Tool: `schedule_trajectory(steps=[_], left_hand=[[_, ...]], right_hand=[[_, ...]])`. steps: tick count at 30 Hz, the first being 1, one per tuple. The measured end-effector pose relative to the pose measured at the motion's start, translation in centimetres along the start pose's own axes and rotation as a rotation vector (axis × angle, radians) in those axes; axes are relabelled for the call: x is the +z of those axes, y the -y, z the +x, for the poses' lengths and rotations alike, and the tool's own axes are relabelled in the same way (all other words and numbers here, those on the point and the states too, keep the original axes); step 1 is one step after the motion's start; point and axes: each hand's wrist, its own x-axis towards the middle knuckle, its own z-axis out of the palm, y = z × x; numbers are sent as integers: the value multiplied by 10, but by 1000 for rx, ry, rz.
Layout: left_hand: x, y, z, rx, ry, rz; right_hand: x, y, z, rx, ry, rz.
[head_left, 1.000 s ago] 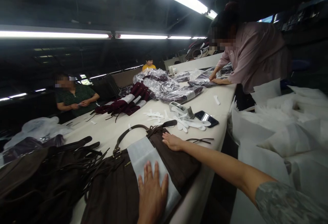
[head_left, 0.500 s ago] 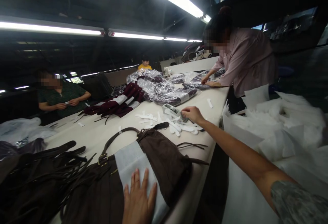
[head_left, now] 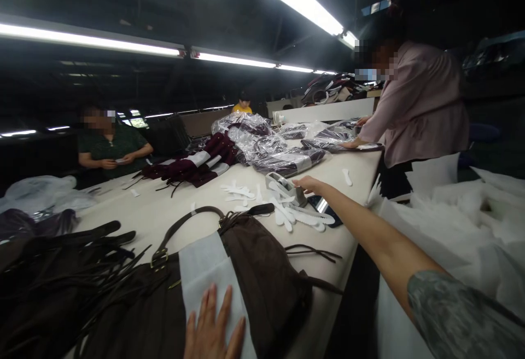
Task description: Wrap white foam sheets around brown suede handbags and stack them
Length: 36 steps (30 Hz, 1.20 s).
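Note:
A dark brown handbag (head_left: 266, 260) lies on the table in front of me, its curved handle (head_left: 176, 227) toward the far side. Across its middle is a pale grey-white sheet (head_left: 205, 255). My left hand (head_left: 213, 326) rests flat on that sheet, fingers spread. With the arm stretched out, my right hand (head_left: 310, 185) is at the near right end of a grey tape dispenser (head_left: 302, 199). Its fingers are pinched together there; anything between them is too small to make out. White shaped strips (head_left: 283, 214) lie around the dispenser, and a dark phone (head_left: 334, 218) is under my right wrist.
More dark bags (head_left: 36, 288) are heaped at left. Maroon bags (head_left: 197, 162) and plastic-wrapped bags (head_left: 287, 162) lie farther up the table (head_left: 143, 216). White sheets (head_left: 451, 227) are stacked at right. A co-worker (head_left: 426, 96) leans over the far right edge; others are beyond.
The view has shifted, and the phone beside the dispenser now shows. My right hand remains at the dispenser, my left on the sheet. The co-worker at right has moved their hands apart.

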Motion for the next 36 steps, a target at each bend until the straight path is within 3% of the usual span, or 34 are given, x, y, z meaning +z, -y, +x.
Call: schedule_trajectory(steps=[4,9,12,17,20,24,28,30,32,34,36], left_hand=[[-3,-5,-3,2,-50,8],[-1,-5,-1,-5,-28,7],[2,-2,1,5,2,3],[5,-4,-1,-9,-54,27],[3,-5,-2,9,-83,25],[-5,-9,-1,-33,5,9],[-18,-17,-7,-59,55,-80],[-22,-20,-9,-57,52,-142],[-22,-21,-10,-56,30,-196],[-20,-20,-10,-57,6,-225],[-17,-20,-11,-58,-10,-225]], right_hand=[[8,11,11,44,-24,18],[-5,10,0,-139,-100,74],[-15,3,-14,-237,-92,70],[-14,-25,-30,-215,-99,-35],[-4,-45,-35,-198,-201,-133],[1,-64,-50,-173,-418,-275],[-3,-53,-77,-233,-523,-322],[7,-31,-91,-311,-430,-151],[30,-3,-108,-336,-187,122],[66,26,-133,-287,111,312],[109,49,-161,-232,333,363]])
